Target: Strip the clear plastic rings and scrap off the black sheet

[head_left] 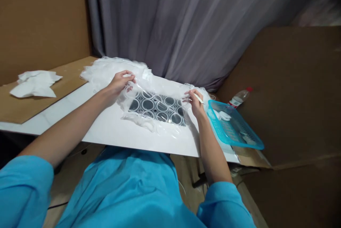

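A clear plastic sheet [166, 128] lies over a dark panel with white ring patterns [162, 106] on the white table. My left hand [123, 81] pinches the sheet's upper left part, beside a heap of white filmy pieces [109, 70]. At the sheet's upper right, my right hand [195, 101] has its fingers closed round a slim white tool [198, 98]; whether it also grips the sheet is unclear. White scraps [140, 120] lie along the panel's lower left edge.
On the right, a blue plastic basket [225, 134] holds white bundles, with a red-capped bottle [239, 98] behind it. Crumpled white tissue [36, 84] rests on brown cardboard [13, 109] at the left. A grey curtain [160, 18] hangs behind the table.
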A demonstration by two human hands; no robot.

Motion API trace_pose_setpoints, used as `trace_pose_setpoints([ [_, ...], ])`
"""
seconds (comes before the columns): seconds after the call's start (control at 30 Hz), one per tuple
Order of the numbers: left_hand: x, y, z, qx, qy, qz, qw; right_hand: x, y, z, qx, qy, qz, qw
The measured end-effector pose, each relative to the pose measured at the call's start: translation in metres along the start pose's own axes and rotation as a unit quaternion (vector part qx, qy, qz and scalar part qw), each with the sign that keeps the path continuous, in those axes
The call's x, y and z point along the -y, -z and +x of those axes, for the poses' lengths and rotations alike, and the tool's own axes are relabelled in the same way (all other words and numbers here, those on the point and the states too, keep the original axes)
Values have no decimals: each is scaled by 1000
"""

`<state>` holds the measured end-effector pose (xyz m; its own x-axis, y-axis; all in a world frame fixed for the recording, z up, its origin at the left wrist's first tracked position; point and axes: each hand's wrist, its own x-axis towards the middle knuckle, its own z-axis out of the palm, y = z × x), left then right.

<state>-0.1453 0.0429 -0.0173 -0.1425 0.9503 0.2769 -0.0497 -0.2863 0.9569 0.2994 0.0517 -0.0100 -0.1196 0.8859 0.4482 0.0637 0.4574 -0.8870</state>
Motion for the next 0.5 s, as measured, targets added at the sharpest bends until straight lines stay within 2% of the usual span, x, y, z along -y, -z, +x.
trace_pose_setpoints([
  [0.17,-2,2,-1,-19,27,-24,999,-15,6,5,-131,16,19,991],
  [0.33,3,5,-3,-17,46,-5,999,-27,-4,3,-195,38,-30,980],
  [0.5,7,7,-5,-23,37,22,999,-25,-2,4,-239,17,-82,967],
])
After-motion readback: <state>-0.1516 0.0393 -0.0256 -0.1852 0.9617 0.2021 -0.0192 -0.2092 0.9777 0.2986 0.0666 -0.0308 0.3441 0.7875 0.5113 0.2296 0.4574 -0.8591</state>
